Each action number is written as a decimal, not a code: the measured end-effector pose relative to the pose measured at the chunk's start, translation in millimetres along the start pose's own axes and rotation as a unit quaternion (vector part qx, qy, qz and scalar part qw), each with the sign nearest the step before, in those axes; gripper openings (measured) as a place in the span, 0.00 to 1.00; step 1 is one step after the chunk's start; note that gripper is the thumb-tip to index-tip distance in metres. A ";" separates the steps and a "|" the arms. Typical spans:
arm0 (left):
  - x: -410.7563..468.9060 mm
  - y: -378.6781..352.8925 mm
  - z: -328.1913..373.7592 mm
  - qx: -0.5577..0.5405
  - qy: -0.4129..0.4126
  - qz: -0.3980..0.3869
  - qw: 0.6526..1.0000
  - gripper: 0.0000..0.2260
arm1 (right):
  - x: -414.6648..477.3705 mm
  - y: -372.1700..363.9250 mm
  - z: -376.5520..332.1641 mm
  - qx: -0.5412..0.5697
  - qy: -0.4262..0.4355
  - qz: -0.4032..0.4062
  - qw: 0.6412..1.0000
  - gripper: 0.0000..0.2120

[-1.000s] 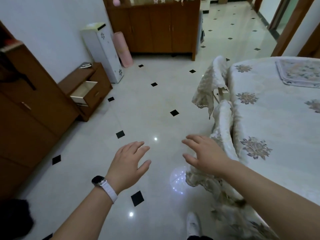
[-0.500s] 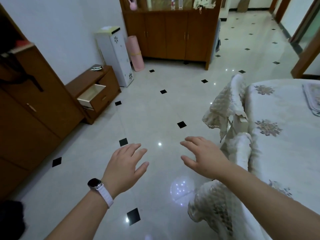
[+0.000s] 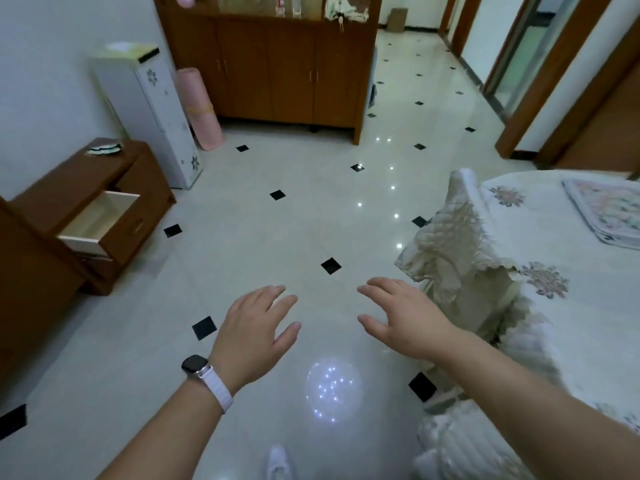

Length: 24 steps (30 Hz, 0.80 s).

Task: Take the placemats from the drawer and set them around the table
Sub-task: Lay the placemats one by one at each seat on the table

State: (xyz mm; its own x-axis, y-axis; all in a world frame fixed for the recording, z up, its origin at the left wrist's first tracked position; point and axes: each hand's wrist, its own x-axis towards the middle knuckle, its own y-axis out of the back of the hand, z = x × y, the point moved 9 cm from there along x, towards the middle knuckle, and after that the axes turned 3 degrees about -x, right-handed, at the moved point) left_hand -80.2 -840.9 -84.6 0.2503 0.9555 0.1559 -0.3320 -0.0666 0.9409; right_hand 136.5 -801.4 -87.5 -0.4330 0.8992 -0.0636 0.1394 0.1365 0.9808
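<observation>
Since 1 second ago the open drawer [image 3: 100, 216] at mid-left looms nearer and the table [image 3: 554, 306], bearing 1 placemat [image 3: 606, 213] at the frame's right edge, has slid right, so the left hand [image 3: 256, 327] and right hand [image 3: 405, 317], both spread and empty, likely head for more.

Hard to see
The flowery quilted placemat [image 3: 602, 216] runs off the right edge; the little thing [image 3: 104, 148] on the brown wooden cabinet [image 3: 69, 176] is too small to tell.
</observation>
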 end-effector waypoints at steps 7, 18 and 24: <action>67.5 30.8 -71.2 -0.007 -0.049 0.011 0.999 0.22 | 68.4 19.2 -21.9 0.000 -0.048 0.035 0.998 0.28; 177.3 16.3 -119.1 0.006 -0.077 -0.023 0.997 0.22 | 172.1 14.1 17.2 0.017 -0.083 0.048 0.995 0.26; 268.5 11.0 -137.7 0.037 -0.070 -0.036 0.996 0.23 | 264.5 14.0 62.8 0.059 -0.071 0.067 0.993 0.24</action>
State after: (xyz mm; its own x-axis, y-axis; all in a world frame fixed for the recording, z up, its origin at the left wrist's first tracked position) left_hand -141.9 -545.6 -73.7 0.3970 0.9097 0.1223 -0.2417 -0.0249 0.9700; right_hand 79.9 -535.6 -102.2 -0.2750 0.9609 0.0333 0.2939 0.0510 0.9545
